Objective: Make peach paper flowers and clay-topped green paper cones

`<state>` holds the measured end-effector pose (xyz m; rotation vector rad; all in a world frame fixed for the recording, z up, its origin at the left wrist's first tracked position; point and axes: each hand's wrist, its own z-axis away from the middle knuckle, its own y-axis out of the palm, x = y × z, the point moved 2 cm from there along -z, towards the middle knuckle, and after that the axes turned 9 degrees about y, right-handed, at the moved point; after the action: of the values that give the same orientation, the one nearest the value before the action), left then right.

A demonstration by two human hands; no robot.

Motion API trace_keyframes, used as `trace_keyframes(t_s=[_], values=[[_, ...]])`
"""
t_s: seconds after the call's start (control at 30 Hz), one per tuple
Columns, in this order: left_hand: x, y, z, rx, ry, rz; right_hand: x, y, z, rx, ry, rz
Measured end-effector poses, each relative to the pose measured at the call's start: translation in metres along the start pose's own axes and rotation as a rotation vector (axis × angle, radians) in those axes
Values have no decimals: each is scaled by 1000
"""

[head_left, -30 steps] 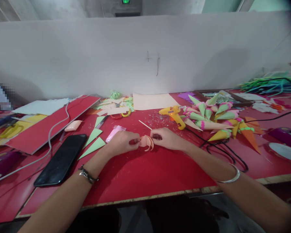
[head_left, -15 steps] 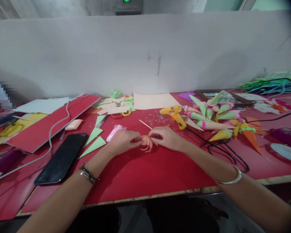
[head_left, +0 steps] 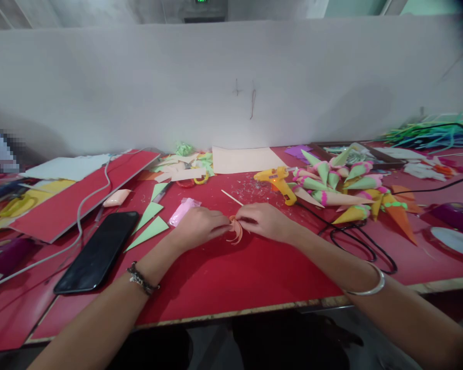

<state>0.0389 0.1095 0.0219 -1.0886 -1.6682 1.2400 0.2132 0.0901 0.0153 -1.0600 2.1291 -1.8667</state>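
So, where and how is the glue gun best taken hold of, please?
Probably by the handle of the glue gun, with the right hand once free, coming from the near side: the handle slants toward the near right, while cones crowd beyond it. The cord leaves the handle's end, so grip above that.

The left hand (head_left: 202, 224) and right hand (head_left: 268, 221) pinch a curled peach paper piece (head_left: 237, 234) between them, above the red surface (head_left: 254, 277). A thin stick (head_left: 230, 197) shows just beyond the right hand. Farther right, a yellow glue gun (head_left: 274, 180) lies beside piled paper cones (head_left: 323, 173). On the left, a black smartphone (head_left: 98, 252) lies near pale green paper triangles (head_left: 151, 233).
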Motion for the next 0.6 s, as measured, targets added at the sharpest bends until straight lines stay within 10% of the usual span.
trace_keyframes(t_s=[0.6], values=[[3,3,0,-70,-118,125,1,0,1,-2,14,-112]])
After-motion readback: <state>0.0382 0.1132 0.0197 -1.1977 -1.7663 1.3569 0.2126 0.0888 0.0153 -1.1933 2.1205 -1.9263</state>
